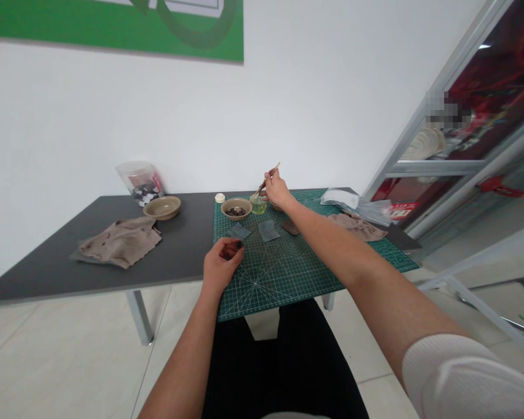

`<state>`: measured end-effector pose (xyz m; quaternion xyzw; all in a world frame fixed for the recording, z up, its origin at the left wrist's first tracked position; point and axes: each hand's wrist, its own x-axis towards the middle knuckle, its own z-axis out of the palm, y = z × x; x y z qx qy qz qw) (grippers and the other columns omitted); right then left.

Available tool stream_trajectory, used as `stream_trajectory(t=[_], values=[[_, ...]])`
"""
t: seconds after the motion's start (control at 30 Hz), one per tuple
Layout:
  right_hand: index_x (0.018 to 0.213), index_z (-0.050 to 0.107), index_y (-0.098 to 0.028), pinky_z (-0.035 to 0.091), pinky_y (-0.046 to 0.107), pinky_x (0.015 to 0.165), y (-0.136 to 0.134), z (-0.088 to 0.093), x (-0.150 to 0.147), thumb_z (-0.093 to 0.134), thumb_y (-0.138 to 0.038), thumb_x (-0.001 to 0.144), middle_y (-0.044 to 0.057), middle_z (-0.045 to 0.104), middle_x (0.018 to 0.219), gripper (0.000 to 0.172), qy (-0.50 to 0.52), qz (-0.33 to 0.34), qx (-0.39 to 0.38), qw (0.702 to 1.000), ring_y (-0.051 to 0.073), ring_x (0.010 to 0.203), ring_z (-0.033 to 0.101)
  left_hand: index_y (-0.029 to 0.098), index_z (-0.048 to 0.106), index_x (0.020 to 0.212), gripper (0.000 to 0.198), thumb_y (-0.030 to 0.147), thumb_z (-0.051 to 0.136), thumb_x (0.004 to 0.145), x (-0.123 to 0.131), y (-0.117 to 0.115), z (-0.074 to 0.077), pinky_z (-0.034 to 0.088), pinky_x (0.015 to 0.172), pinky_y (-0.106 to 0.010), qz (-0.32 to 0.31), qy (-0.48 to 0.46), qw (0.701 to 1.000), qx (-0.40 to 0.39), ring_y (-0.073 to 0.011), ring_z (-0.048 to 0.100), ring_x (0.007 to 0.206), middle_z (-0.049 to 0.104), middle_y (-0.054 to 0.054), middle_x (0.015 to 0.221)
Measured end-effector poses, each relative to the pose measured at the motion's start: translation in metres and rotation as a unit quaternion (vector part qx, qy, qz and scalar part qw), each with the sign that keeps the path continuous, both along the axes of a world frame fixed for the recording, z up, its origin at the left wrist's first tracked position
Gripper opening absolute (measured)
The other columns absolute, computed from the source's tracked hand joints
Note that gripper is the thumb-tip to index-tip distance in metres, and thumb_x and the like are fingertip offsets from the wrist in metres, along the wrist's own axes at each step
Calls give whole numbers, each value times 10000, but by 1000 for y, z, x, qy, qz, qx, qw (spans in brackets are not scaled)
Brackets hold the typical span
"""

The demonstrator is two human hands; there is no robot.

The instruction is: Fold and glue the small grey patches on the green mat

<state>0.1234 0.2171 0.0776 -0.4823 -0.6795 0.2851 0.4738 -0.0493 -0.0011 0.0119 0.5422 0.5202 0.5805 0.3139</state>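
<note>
While the right hand pinches a slim pale wooden stick between thumb and fingers, its lower end reaching toward the mouth of a small round glass jar of pale green liquid, the left hand curls closed nearer the body. Its fingers fold around a small dark piece, too hidden to identify.

Just ahead of the left hand, two small grey-blue fabric squares lie flat on a green gridded cutting mat, with a small brown leather scrap nearer the right hand. Directly beyond the left hand, a round tan ceramic bowl holds a shallow heap of dark pieces, so a good number remain there, while only the piece in the left hand is out of it, as far as can be seen — nothing on the mat shows any of them placed or joined.

Well left of the hands, on the dark grey tabletop, a second tan ceramic bowl stands beside a clear plastic tub of dark and white pieces, with a rumpled taupe cloth in front. Right of the right hand, a matching taupe cloth lies across the mat, near a crumpled clear plastic bag.
</note>
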Motion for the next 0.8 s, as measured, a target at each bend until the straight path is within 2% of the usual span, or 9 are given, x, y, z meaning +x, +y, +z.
stream_trajectory(t=[0.13, 0.33, 0.6, 0.8], values=[[1172, 413, -228, 583, 319, 498, -3, -3, 0, 339, -548, 974, 77, 668, 867, 384, 7, -20, -12, 1000, 180, 555, 658, 188, 653, 906, 294, 362, 735, 683, 0, 0, 0, 498, 583, -244, 0, -4, 1000, -3, -114, 583, 585, 637, 10, 711], [1189, 420, -227, 603, 397, 636, -2, -1, 0, 327, -534, 980, 64, 684, 797, 383, 30, -49, -16, 998, 231, 670, 699, 189, 646, 912, 301, 368, 732, 686, 0, 1, -2, 498, 594, -247, 0, -5, 1000, -1, -117, 591, 597, 640, 8, 721], [1182, 346, -241, 602, 330, 511, 16, -2, 9, 260, -499, 1002, -9, 611, 679, 326, 148, -65, -70, 984, 169, 512, 657, 191, 649, 914, 292, 367, 727, 694, -1, 1, -4, 498, 592, -248, 4, -6, 1000, -1, -117, 587, 593, 635, 9, 709], [1191, 355, -234, 599, 310, 490, 16, 2, 15, 292, -509, 994, -4, 603, 685, 344, 104, -81, -26, 991, 165, 523, 655, 194, 649, 914, 289, 365, 731, 695, -1, -1, -1, 495, 584, -245, 0, -5, 1000, -4, -123, 603, 598, 636, 11, 709]])
